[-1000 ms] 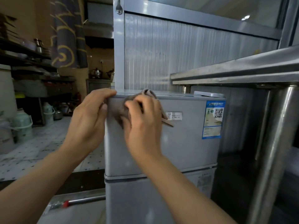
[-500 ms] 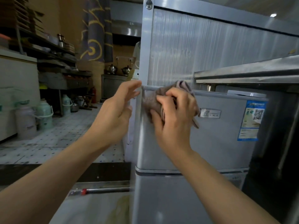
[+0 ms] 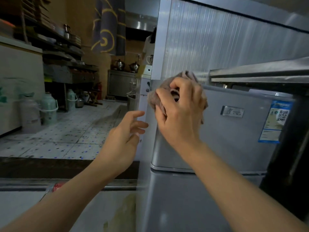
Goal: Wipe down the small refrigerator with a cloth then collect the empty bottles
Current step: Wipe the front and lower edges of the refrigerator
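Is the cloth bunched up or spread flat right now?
Bunched up. The cloth is wadded in the right hand, fingers curled round it, folds bulging out against the refrigerator.

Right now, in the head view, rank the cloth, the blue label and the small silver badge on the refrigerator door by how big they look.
1. cloth, bunched in the right hand and partly hidden by it, also nearest the camera, so its lead is unsure
2. blue label
3. silver badge, clearly smallest

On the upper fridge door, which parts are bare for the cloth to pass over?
The door is bare below the badge, between the right hand gripping the cloth and the blue label. The top left corner is crowded by that hand.
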Motion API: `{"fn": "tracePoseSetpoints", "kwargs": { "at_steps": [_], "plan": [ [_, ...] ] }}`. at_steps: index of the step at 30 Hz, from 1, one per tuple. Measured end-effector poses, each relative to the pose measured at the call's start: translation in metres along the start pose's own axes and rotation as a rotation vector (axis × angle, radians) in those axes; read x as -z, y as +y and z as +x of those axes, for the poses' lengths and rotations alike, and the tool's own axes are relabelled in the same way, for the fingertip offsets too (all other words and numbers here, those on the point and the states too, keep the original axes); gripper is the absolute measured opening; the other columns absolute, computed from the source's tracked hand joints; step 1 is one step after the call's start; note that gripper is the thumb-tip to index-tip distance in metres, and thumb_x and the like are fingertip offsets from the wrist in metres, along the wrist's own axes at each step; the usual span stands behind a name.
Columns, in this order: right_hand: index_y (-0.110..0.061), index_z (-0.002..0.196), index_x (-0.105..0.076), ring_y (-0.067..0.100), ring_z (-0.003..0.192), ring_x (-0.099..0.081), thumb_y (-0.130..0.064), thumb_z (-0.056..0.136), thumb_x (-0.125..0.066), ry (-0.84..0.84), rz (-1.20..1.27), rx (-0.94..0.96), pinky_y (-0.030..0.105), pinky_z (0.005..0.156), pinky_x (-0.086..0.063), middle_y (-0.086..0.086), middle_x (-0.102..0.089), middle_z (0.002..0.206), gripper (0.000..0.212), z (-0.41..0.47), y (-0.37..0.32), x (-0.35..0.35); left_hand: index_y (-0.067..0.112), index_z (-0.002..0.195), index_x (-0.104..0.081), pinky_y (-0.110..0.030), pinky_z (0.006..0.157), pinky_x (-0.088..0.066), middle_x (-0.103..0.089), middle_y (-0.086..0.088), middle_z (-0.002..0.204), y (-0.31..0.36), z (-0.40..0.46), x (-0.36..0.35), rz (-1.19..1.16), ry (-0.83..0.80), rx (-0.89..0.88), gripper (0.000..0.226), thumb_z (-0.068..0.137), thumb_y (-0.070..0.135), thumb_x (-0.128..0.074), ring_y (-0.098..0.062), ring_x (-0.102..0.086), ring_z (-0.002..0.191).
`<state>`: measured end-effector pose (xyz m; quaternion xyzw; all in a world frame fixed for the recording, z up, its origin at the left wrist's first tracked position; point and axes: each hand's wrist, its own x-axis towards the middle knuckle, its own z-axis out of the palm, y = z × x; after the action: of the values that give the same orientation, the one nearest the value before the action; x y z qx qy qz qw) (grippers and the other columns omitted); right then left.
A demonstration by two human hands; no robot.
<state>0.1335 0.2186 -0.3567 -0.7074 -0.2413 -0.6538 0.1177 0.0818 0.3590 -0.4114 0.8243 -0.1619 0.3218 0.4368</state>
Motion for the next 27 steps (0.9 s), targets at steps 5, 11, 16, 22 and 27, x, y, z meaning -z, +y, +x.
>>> {"fn": "tracePoseSetpoints", "kwargs": {
  "at_steps": [5,11,16,22,27],
  "plan": [
    [-0.015,0.102,-0.070,0.029,0.111,-0.042,-0.015,0.075,-0.068,-0.106,0.000,0.210,0.042,0.104,-0.029,0.008,-0.044,0.117,0.026,-0.105,-0.008,-0.007,0.028,0.130,-0.040,0.001,0.077,-0.040,-0.056,0.014,0.112,-0.003,-0.004,-0.001,0.052,0.079,0.029,0.049,0.092,-0.002,-0.043,0.006,-0.053,0.101],
    [-0.011,0.108,-0.071,0.029,0.112,-0.045,-0.023,0.082,-0.067,-0.171,0.094,0.332,0.042,0.104,-0.034,0.009,-0.044,0.117,0.029,-0.101,0.030,0.015,0.029,0.125,-0.043,-0.001,0.077,-0.040,-0.055,0.016,0.109,0.008,-0.010,-0.013,0.068,0.101,0.037,0.042,0.093,0.002,-0.043,0.007,-0.052,0.100],
    [-0.005,0.118,-0.063,0.029,0.120,-0.037,-0.023,0.088,-0.054,-0.029,0.109,0.052,0.045,0.102,-0.038,0.012,-0.041,0.125,0.036,-0.031,0.064,0.024,0.034,0.118,-0.042,-0.008,0.076,-0.043,-0.056,0.018,0.105,0.019,-0.004,-0.040,0.014,0.100,0.037,0.034,0.092,0.012,-0.048,0.009,-0.051,0.097],
    [-0.011,0.127,-0.051,0.035,0.126,-0.040,-0.015,0.089,-0.058,-0.116,0.110,0.102,0.054,0.102,-0.039,0.013,-0.037,0.131,0.039,-0.138,0.069,0.025,0.027,0.107,-0.041,-0.027,0.069,-0.049,-0.053,0.001,0.101,0.017,0.004,-0.067,0.070,0.224,0.093,0.024,0.088,0.034,-0.055,-0.009,-0.054,0.084],
    [-0.007,0.124,-0.059,0.033,0.125,-0.041,-0.003,0.083,-0.067,-0.109,0.112,0.146,0.050,0.107,-0.035,0.013,-0.037,0.128,0.042,-0.123,0.087,0.028,0.024,0.099,-0.036,-0.021,0.058,-0.038,-0.050,0.003,0.092,0.008,0.007,-0.073,0.120,0.233,0.071,0.022,0.089,0.035,-0.053,-0.006,-0.050,0.078]
  ]
}}
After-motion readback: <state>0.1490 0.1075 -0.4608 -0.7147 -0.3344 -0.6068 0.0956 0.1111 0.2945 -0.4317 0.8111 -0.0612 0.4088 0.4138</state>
